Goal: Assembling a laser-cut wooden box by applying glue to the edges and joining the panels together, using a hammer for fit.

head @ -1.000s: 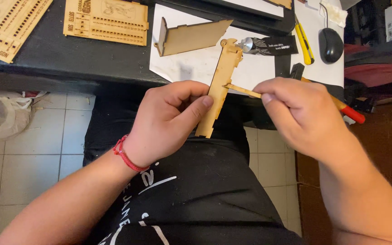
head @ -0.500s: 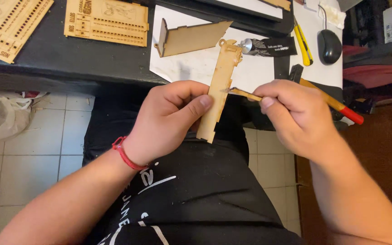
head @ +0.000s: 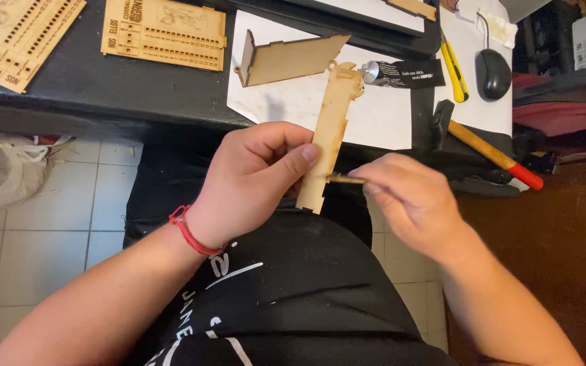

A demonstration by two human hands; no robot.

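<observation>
Two hands observed: our left hand (head: 259, 179) has its fingers clamped on a long wooden strip (head: 327, 135), upright above our lap; our right hand (head: 412, 200) pinches a thin stick (head: 344, 179) against its edge.

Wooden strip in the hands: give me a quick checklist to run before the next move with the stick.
1. Left hand grips the wooden strip firmly, thumb across its face: ok.
2. Right hand pinches the thin stick: ok.
3. Stick tip meets the strip's edge: looks so, exact contact cannot tell.
4. Glue on the stick tip: cannot tell.
5. Glue tube within reach on the white paper: ok.
6. Folded wooden piece lying on the paper, clear of the hands: ok.
</observation>
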